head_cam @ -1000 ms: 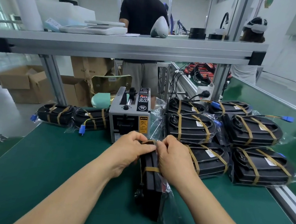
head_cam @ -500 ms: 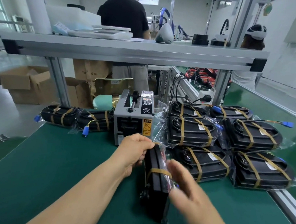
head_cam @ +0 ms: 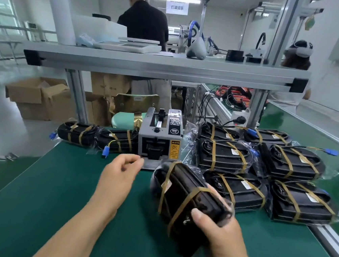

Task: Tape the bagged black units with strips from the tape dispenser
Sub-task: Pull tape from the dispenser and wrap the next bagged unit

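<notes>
The fingers [head_cam: 218, 195] of the right hand [head_cam: 216, 234] were curled over the far edge of a black unit in a clear plastic bag [head_cam: 181, 191], with the thumb pressed on its near face, so the hand gripped the unit's lower right end. The unit was tilted, its upper end pointing toward the grey box-shaped tape dispenser [head_cam: 159, 139] and lying just in front of it. Two tan tape bands crossed the bag, and the nearer one ran just beside the thumb.

The left hand [head_cam: 123, 171] hovered over the green table mat [head_cam: 33, 198], left of the unit and apart from it. Its fingers were loosely curled, with the thumb and forefinger close together near the dispenser's front base. Nothing showed in its grasp.

A group of bagged black units banded with tan tape [head_cam: 291, 163] lay on the mat to the right of the dispenser, the nearest just beside the held unit. Two more taped units with blue connectors [head_cam: 93, 137] lay to the dispenser's left.
</notes>
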The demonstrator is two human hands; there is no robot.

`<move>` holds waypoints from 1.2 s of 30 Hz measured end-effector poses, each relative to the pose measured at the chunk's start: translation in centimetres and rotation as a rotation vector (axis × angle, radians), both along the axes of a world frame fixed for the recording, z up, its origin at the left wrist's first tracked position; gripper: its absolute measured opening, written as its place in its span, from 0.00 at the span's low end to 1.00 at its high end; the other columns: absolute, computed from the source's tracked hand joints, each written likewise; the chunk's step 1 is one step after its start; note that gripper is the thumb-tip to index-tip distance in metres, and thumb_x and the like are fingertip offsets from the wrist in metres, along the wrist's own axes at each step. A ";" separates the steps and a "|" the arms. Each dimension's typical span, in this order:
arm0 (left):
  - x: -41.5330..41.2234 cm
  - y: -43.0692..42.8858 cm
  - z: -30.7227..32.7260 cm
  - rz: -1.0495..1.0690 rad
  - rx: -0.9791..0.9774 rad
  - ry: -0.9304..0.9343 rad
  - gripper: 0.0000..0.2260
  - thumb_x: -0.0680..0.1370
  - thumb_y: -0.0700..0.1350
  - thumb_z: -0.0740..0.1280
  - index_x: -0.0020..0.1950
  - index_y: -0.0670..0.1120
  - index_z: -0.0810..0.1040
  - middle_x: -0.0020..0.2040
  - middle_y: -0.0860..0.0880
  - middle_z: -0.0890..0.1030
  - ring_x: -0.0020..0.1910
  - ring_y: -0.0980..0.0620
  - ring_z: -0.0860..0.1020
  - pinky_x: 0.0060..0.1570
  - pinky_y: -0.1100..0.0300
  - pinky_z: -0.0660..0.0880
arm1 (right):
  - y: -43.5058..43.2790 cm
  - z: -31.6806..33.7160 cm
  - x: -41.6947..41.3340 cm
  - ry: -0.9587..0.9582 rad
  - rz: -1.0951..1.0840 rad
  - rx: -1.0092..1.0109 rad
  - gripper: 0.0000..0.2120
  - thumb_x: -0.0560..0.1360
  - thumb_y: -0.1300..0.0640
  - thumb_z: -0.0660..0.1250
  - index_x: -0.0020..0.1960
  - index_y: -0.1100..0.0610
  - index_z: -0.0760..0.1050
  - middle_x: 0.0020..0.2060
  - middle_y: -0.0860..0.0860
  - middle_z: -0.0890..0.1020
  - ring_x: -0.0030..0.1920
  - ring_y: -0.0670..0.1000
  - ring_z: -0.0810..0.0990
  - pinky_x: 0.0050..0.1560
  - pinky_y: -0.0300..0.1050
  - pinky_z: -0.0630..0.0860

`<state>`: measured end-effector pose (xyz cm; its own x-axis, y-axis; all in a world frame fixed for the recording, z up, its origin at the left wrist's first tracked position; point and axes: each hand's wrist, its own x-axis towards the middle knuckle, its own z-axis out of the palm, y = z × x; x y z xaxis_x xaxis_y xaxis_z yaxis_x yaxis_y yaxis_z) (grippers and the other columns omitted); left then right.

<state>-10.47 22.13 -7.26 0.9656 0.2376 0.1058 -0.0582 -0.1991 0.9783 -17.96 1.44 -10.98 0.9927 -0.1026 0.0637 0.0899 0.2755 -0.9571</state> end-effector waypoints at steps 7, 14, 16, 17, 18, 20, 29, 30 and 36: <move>-2.7 7.0 -1.3 -0.399 -0.228 0.244 0.26 0.73 0.62 0.64 0.62 0.45 0.80 0.58 0.47 0.83 0.58 0.48 0.81 0.55 0.53 0.78 | 3.2 2.7 3.1 0.108 0.551 0.270 0.36 0.53 0.49 0.86 0.58 0.59 0.83 0.56 0.65 0.83 0.52 0.61 0.85 0.49 0.53 0.82; -0.6 12.1 -1.5 0.021 -0.463 0.168 0.22 0.70 0.60 0.69 0.50 0.41 0.84 0.44 0.42 0.86 0.36 0.49 0.84 0.29 0.60 0.77 | 11.7 3.5 7.6 0.253 0.542 0.137 0.30 0.69 0.40 0.72 0.65 0.56 0.78 0.59 0.57 0.84 0.58 0.58 0.84 0.48 0.52 0.83; 1.2 13.8 -2.0 0.127 -0.485 0.213 0.20 0.73 0.59 0.69 0.53 0.42 0.82 0.44 0.44 0.86 0.38 0.49 0.84 0.34 0.57 0.79 | 13.7 2.8 8.8 0.329 0.458 -0.008 0.37 0.64 0.35 0.73 0.68 0.51 0.72 0.63 0.52 0.80 0.60 0.58 0.82 0.43 0.49 0.83; 2.3 14.6 -2.3 0.162 -0.490 0.241 0.20 0.74 0.58 0.69 0.53 0.42 0.82 0.43 0.44 0.86 0.40 0.47 0.84 0.36 0.55 0.79 | 14.7 2.3 9.3 0.347 0.427 -0.068 0.34 0.65 0.36 0.75 0.65 0.48 0.71 0.62 0.50 0.79 0.58 0.56 0.83 0.42 0.48 0.82; 3.4 15.3 -2.6 0.180 -0.486 0.271 0.20 0.75 0.57 0.70 0.53 0.41 0.81 0.41 0.45 0.86 0.40 0.46 0.83 0.36 0.55 0.79 | 15.6 1.5 9.9 0.352 0.403 -0.108 0.26 0.68 0.40 0.76 0.61 0.45 0.71 0.58 0.49 0.80 0.52 0.54 0.85 0.41 0.47 0.83; 5.5 16.0 -3.4 0.174 -0.469 0.339 0.18 0.76 0.55 0.70 0.53 0.40 0.80 0.38 0.44 0.85 0.38 0.46 0.82 0.34 0.56 0.78 | 17.5 0.1 11.3 0.370 0.344 -0.127 0.14 0.75 0.50 0.73 0.57 0.48 0.73 0.51 0.50 0.82 0.38 0.49 0.85 0.38 0.43 0.82; 12.4 15.8 -6.0 0.069 -0.463 0.396 0.15 0.80 0.51 0.67 0.57 0.39 0.79 0.44 0.43 0.86 0.40 0.46 0.85 0.34 0.56 0.80 | 20.7 -3.2 17.5 0.419 -0.022 0.116 0.06 0.78 0.57 0.69 0.53 0.57 0.77 0.40 0.52 0.83 0.32 0.47 0.78 0.34 0.38 0.77; 12.8 15.7 -6.1 0.065 -0.462 0.398 0.15 0.80 0.50 0.67 0.57 0.39 0.79 0.43 0.42 0.86 0.40 0.46 0.85 0.34 0.57 0.80 | 20.9 -3.4 17.8 0.408 -0.055 0.128 0.05 0.78 0.57 0.69 0.52 0.56 0.77 0.39 0.51 0.83 0.31 0.46 0.78 0.33 0.37 0.76; 14.6 15.7 -6.3 0.057 -0.451 0.407 0.14 0.79 0.51 0.67 0.56 0.40 0.79 0.41 0.43 0.86 0.38 0.47 0.85 0.33 0.57 0.80 | 22.3 -4.1 18.7 0.380 -0.204 0.126 0.04 0.78 0.53 0.70 0.50 0.51 0.76 0.37 0.48 0.83 0.30 0.45 0.79 0.31 0.36 0.75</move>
